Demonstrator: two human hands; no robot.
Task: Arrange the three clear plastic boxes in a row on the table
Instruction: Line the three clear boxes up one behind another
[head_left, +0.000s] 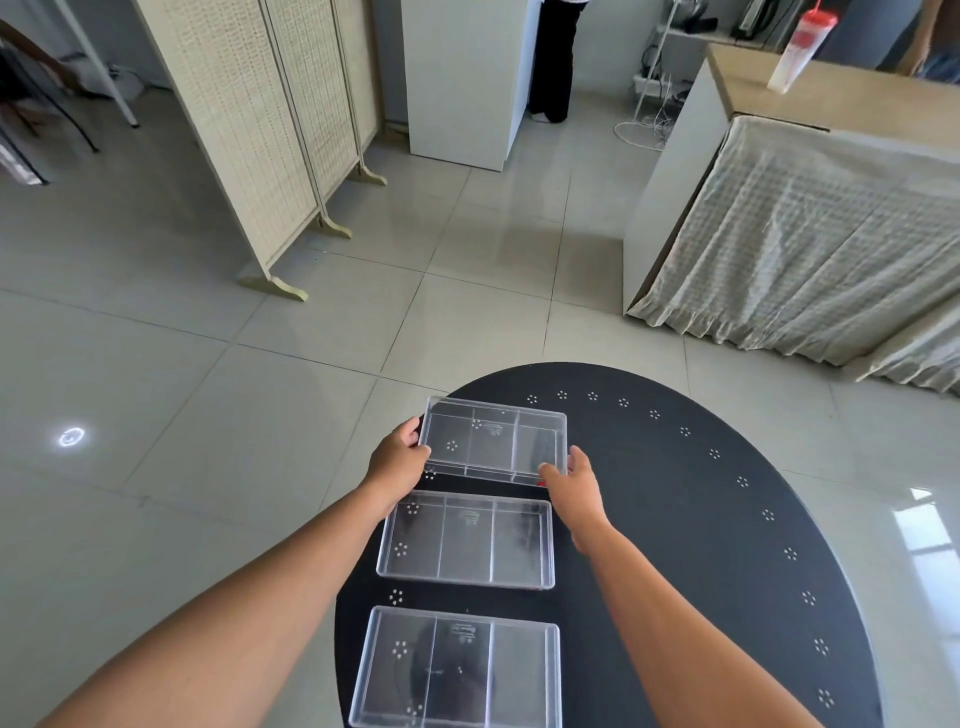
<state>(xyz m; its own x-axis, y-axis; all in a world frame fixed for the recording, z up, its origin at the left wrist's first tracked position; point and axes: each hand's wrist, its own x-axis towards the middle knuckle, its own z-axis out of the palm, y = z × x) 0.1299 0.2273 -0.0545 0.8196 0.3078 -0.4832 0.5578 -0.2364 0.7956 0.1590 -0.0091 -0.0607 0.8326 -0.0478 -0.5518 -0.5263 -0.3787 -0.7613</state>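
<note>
We have three clear divided boxes on the round black table (675, 519), lined up front to back along its left side. Near box (457, 670) sits at the bottom of the view, middle box (467, 540) just beyond it with a small gap, far box (493, 441) beyond that, close to the table's far-left edge.

Both our hands are on the far box. Left hand (397, 462) clamps its left short end, thumb up by the rim, fingers wrapped at the side wall. Right hand (574, 486) pinches the near right corner, thumb on the near rim, fingers along the right wall. So we're gripping it from both ends; whether it's fully down on the table or a touch lifted, we can't tell. It looks slightly skewed against the other two.

Handling guess: thin rigid plastic, empty, so light. Walls smooth and likely slippery, so we'd take it by the short ends or rim rather than the flat faces. Hard squeezing could flex or crack the thin walls. It should slide easily on the table.

Task looks nearly done; this last box probably just wants squaring up with the row.
</note>
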